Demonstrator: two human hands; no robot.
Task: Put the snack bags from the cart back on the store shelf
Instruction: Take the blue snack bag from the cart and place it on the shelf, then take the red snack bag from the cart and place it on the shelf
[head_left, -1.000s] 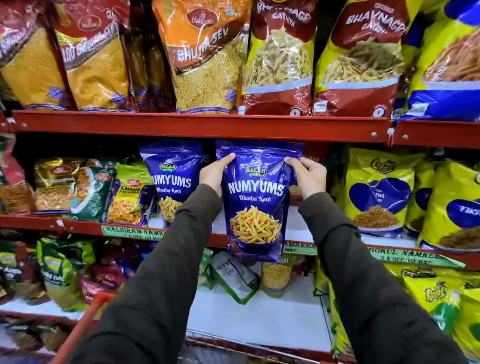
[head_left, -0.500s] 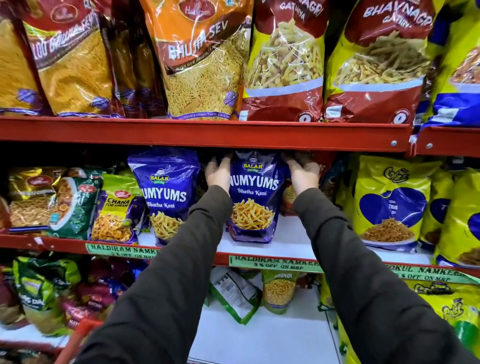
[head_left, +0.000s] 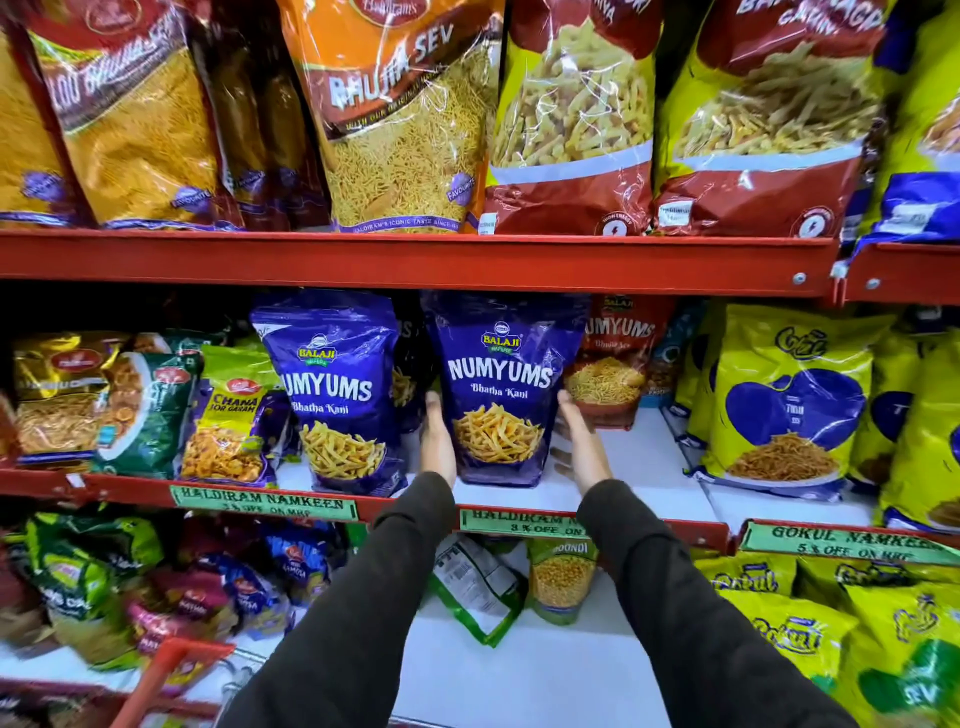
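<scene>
A purple Numyums snack bag (head_left: 501, 384) stands upright on the white middle shelf (head_left: 644, 467), just under the red upper shelf edge (head_left: 415, 260). My left hand (head_left: 439, 441) lies flat along the bag's lower left side, fingers straight and touching it. To the bag's right is my right hand (head_left: 579, 447), also flat, with its fingertips at the bag's edge and a small gap lower down. Neither hand curls around the bag. A matching purple bag (head_left: 337, 389) stands to its left. The cart's red handle (head_left: 156, 675) shows at the bottom left.
A red Numyums bag (head_left: 615, 358) stands close behind my right hand. Yellow bags (head_left: 784, 405) fill the shelf to the right and green and gold packs (head_left: 150, 410) the left. Large bags line the top shelf; loose packs (head_left: 478, 587) lie on the lower one.
The purple bag went from in front of the shelf into the middle shelf and now stands there. Both hands slid from its top corners down to its lower sides and opened flat.
</scene>
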